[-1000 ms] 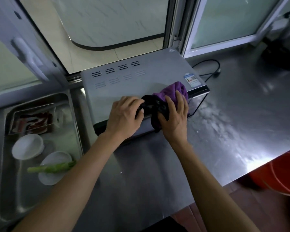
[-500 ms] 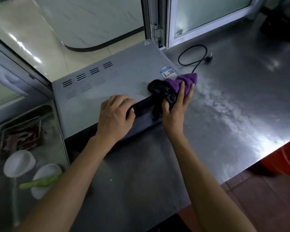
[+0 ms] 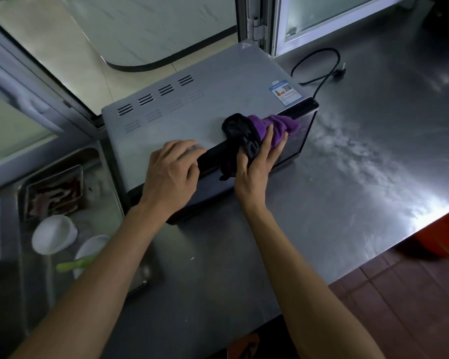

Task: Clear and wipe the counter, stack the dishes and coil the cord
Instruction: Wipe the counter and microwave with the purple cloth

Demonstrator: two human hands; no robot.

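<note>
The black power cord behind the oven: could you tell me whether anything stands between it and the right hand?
Yes: the oven's front right corner lies between the right hand, which presses a purple cloth there, and the cord.

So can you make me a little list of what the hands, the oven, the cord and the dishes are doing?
left hand: rests on the oven's front top edge, fingers bent over it
right hand: presses a purple and black cloth on the oven front
toaster oven: on the steel counter
power cord: loose behind the oven, not coiled
white bowls: two in the sink, unstacked
</note>
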